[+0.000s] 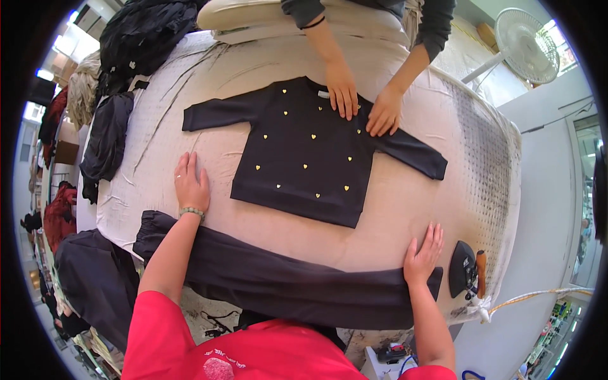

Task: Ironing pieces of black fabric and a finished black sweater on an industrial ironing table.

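A black sweatshirt dotted with small gold hearts lies spread out on the padded, cloth-covered table. My left hand rests flat on the cloth left of its hem, fingers stretched; a ring and a bead bracelet show. Over at the right, my right hand lies open, its wrist across the end of dark trousers stretched along the near edge. Just right of it stands a black iron with a wooden handle. Across the table, another person's two hands touch the sweatshirt's shoulder and sleeve.
Dark garments are heaped at the far left, with another black piece hanging over the left edge. A white fan stands at the back right. A cord runs from near the iron to the right. Folded pale cloth lies at the far edge.
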`<state>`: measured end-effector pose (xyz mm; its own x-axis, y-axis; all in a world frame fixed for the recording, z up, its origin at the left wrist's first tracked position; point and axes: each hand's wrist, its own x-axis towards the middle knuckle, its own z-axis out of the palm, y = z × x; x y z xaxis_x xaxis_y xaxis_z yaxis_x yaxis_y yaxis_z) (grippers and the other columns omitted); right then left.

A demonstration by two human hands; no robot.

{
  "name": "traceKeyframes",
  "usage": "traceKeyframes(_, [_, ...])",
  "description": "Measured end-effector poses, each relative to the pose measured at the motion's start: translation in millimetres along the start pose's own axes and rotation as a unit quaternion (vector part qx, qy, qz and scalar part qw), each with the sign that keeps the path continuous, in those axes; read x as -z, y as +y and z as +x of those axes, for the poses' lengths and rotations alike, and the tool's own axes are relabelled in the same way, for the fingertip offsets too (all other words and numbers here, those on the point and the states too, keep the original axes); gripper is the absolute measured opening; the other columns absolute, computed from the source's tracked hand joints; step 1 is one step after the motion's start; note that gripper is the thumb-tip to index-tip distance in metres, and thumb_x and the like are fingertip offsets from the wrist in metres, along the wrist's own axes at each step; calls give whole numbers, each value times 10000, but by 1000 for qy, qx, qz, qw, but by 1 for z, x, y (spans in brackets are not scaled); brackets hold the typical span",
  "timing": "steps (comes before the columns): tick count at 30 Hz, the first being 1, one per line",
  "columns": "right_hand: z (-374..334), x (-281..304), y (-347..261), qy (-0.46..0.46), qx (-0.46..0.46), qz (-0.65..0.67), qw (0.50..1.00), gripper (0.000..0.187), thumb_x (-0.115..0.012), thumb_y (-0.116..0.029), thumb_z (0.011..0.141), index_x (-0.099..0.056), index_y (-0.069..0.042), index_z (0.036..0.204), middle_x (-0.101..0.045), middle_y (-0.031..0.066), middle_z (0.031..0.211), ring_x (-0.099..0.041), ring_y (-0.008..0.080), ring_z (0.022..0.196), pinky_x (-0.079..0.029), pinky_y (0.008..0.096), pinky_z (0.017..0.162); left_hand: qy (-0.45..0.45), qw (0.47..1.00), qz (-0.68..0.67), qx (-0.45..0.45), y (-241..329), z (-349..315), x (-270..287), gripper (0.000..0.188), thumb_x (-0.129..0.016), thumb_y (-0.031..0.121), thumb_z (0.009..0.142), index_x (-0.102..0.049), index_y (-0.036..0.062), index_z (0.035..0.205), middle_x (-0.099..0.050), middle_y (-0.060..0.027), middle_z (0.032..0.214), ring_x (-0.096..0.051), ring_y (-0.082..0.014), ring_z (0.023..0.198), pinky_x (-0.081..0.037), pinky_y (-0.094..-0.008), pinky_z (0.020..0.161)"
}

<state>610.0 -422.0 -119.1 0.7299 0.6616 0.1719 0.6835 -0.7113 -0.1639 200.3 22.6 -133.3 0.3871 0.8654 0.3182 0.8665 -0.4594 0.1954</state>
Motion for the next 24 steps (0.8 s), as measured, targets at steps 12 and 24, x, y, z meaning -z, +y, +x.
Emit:
traceKeyframes(12, [140,-24,-194,-29,318,187,929,704,-702,-329,955,-450,54,1489,-443,273,1545,-389,446,1465,-333,516,1209,-84,952,-120,-268,202,79,-37,586,-635,341,996,-492,128,1523,-401,-172,1616,-336,-367,1521,-249,-509,1253])
traceKeyframes(24, [170,-73,-232,-8,244,137,960,827,-628,-510,977,-397,66,1524,-371,277,1602,-333,428,1508,-243,524,1247,-110,969,-48,-217,211,90,-65,659,-540,475,1037,-406,140,1589,-308,-178,1672,-261,-369,1557,-180,-533,1267])
